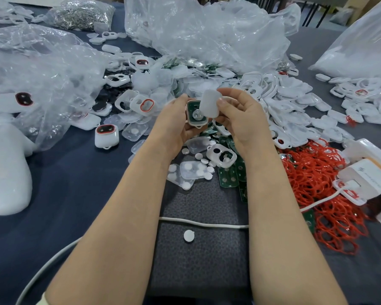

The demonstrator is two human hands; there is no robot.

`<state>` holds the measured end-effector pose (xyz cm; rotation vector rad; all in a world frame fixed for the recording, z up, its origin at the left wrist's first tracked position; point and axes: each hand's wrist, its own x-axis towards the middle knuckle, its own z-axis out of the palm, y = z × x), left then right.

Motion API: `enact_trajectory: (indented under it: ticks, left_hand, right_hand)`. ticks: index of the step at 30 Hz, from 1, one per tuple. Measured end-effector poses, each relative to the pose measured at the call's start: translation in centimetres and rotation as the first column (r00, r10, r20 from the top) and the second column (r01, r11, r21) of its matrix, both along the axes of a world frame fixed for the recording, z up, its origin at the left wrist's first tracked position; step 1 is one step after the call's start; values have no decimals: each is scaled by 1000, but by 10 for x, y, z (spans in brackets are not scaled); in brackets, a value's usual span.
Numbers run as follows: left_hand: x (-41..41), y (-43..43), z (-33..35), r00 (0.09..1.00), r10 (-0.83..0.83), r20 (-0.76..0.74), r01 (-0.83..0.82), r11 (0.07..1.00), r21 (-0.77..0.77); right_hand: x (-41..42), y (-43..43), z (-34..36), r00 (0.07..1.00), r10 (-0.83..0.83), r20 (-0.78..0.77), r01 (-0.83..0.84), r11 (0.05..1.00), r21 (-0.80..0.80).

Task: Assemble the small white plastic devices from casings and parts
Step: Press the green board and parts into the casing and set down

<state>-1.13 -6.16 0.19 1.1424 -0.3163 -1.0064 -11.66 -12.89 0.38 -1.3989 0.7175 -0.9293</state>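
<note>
Head view: above the dark cloth-covered bench (79,177), the left hand (174,126) cups a small white plastic casing (198,123) with a green circuit board (193,111) seated in it. The right hand (237,122) pinches a translucent white plastic cover (209,104) just over it. Both pieces look light, stiff and slick, so they are best gripped by their edges, clear of the board.
</note>
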Motion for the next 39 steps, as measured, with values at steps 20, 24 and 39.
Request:
enact_trajectory:
  ticks: [20, 24, 39]
  left_hand:
    - [1, 5, -10, 945, -137, 297, 154, 988, -32]
    - [2, 8, -11, 915, -144, 376, 176, 983, -51]
    - [-5, 11, -7, 809, -100, 580, 177, 981, -76]
  right_hand:
    - [7, 4, -8, 967, -63, -248, 15, 982, -191]
    - [5, 3, -8, 984, 22, -177, -34, 997, -66]
    - [1, 5, -3, 997, 7, -76, -1, 997, 81]
